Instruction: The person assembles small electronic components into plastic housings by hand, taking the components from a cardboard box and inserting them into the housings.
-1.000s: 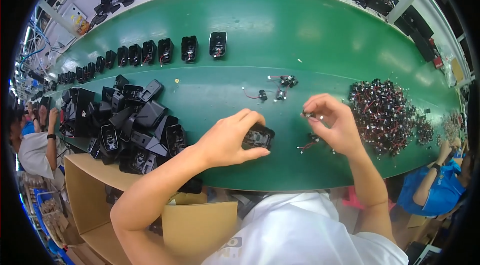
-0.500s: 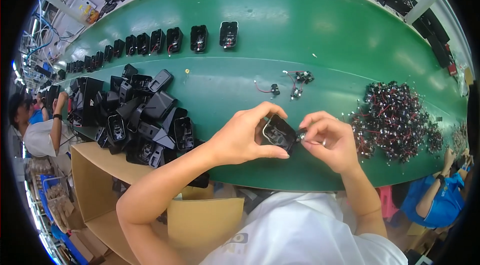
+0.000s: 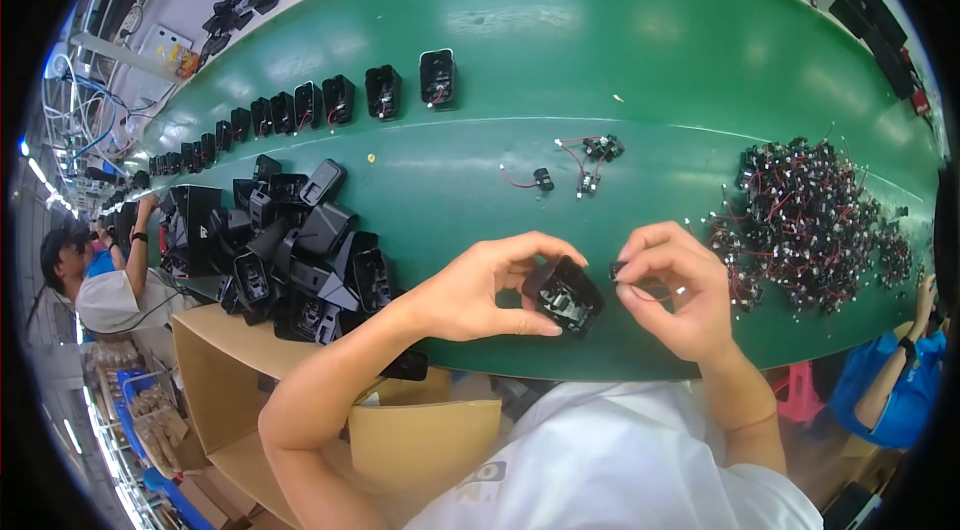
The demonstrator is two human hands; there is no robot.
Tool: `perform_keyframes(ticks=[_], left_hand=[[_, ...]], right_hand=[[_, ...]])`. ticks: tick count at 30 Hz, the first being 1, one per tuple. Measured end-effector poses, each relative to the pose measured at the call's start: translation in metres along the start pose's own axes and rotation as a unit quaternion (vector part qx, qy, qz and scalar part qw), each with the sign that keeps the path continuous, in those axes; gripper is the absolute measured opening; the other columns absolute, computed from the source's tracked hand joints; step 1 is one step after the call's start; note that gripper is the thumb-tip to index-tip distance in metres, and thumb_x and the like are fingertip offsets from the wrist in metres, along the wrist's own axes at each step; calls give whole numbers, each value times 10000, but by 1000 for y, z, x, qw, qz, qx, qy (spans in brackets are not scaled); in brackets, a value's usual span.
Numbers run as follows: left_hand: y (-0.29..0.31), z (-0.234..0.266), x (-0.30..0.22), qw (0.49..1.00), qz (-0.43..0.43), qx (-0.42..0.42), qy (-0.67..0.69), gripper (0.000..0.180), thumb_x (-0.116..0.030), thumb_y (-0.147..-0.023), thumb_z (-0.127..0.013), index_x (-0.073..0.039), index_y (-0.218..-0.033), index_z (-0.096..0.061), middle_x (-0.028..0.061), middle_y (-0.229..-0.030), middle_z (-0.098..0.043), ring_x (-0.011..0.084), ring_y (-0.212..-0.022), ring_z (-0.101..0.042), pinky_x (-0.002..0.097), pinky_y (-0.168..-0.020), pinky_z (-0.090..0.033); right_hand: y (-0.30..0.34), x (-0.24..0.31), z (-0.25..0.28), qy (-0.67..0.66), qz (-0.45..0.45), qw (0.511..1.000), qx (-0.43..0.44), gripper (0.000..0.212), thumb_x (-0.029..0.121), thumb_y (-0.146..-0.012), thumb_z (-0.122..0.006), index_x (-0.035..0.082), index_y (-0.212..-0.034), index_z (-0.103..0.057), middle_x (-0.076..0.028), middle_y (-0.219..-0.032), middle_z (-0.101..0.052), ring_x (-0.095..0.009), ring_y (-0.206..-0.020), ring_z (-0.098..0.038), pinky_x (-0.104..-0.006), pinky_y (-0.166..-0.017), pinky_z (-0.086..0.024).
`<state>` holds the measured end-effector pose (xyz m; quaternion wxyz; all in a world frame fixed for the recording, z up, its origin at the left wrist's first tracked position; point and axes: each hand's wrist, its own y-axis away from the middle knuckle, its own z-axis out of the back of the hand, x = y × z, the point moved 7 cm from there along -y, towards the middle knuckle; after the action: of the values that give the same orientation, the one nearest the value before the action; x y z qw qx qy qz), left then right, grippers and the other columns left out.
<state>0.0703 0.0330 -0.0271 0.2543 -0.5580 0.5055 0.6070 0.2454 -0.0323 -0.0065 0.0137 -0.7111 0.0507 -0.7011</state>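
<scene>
Worktop (image 3: 560, 60), wide and green, filled most of the view. A long row of black cases (image 3: 307, 107) ran along its far left side, spaced apart, maybe so each one was easy to see. An open cardboard box (image 3: 425, 445) sat below the near edge. A messy pile of cases (image 3: 325, 228) lay by the left arm, and a big heap of wired parts (image 3: 805, 225) lay past the right hand, so each hand seemed to have its own things close by.

The left hand (image 3: 472, 292) had its grip around one black case (image 3: 568, 300), thumb on the near side. The case was over the worktop, tilted with its open side up, perhaps so the person could look in. The right hand (image 3: 685, 295) was just beside it, its grip pinched on one small part (image 3: 616, 271), likely with fingertips because it was so little. A thin red wire (image 3: 655, 297) curved below those fingers.
</scene>
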Motion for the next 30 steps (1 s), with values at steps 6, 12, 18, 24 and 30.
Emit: perform_keyframes(ticks=[6, 12, 18, 24, 30], left_hand=[[-2, -3, -2, 997, -49, 26, 59, 624, 40, -796, -791, 0, -1347, -501, 100, -1253, -597, 170, -1137, -610, 339, -950, -533], [0, -7, 4, 988, -21, 50, 143, 643, 78, -807, -762, 27, -1379, -476, 105, -1277, -591, 182, -1148, -604, 348, -974, -524], [-2, -9, 9, 983, 47, 57, 166, 720, -9, -754, -829, 62, -1381, -482, 120, -1287, -585, 194, -1185, -579, 370, -1011, -490], [-4, -9, 8, 987, 43, 69, 137, 543, -28, -875, -739, 41, -1359, -504, 94, -1265, -588, 161, -1169, -561, 335, -997, -474], [-4, -10, 12, 983, 38, 83, 159, 527, -34, -888, -729, 47, -1357, -502, 99, -1259, -593, 166, -1177, -562, 333, -1003, -475]], right_hand=[[5, 9, -18, 89, 91, 989, 74, 167, 23, -705, -832, 45, -835, -729, -71, -967, -750, -224, -848, -649, -317, -770, -520], [3, 14, -19, 125, 163, 976, 73, 193, 53, -687, -842, 89, -855, -755, -81, -1139, -699, -260, -991, -583, -333, -731, -494], [8, 16, -21, 130, 187, 968, 100, 206, 23, -663, -842, 86, -828, -736, -82, -1157, -657, -295, -1054, -579, -364, -761, -506], [11, 28, -24, 212, 246, 941, 99, 257, 1, -617, -842, 78, -818, -701, -70, -1134, -655, -320, -1082, -586, -394, -828, -520], [10, 28, -20, 231, 232, 941, 82, 291, -19, -595, -831, 81, -826, -686, -69, -1143, -645, -323, -1107, -582, -411, -855, -529]])
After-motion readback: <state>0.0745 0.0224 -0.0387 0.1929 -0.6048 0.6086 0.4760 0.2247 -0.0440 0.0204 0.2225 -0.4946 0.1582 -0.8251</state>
